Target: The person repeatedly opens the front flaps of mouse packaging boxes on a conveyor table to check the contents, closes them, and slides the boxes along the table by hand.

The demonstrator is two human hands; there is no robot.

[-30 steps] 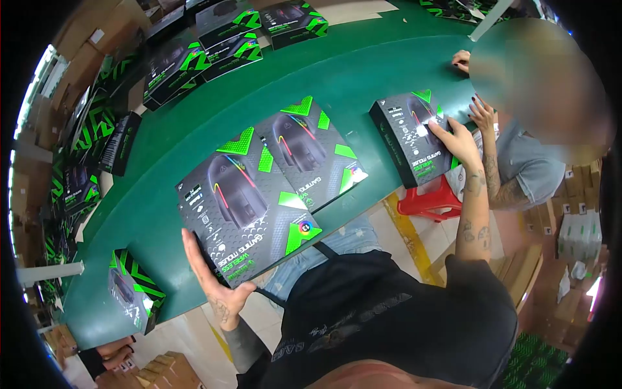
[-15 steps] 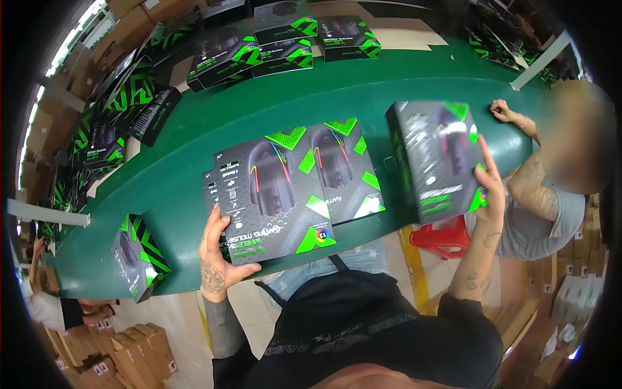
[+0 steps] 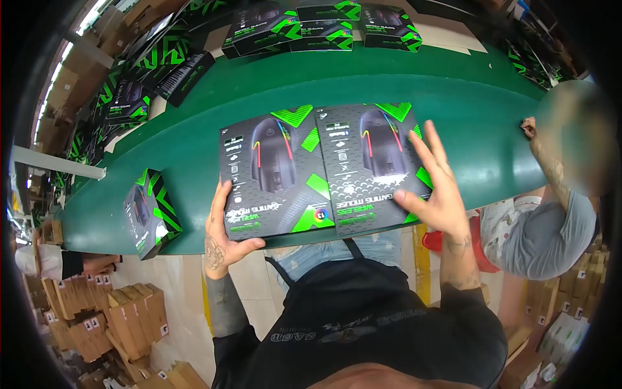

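Note:
Two black-and-green gaming mouse boxes lie side by side in front of me, face up, their inner edges touching. My left hand (image 3: 221, 230) grips the near left corner of the left gaming mouse box (image 3: 243, 178), fingers along its side and thumb at the front edge. At the right gaming mouse box (image 3: 350, 168), my right hand (image 3: 440, 188) has its fingers stretched apart beside the right edge, and its thumb is over the printed top. Whether other boxes lie beneath these two is hidden.
A single mouse box (image 3: 152, 214) stands tilted on the green table (image 3: 259, 84) at left. Several boxes (image 3: 262, 29) are stacked at the back, with more piled at far left. A co-worker's arm (image 3: 547, 162) rests at right. Cartons (image 3: 133, 318) stand on the floor.
My right hand has brought the raised box down and leftward, beside the left box, and its fingers have spread. The second box there is now covered. The view has shifted.

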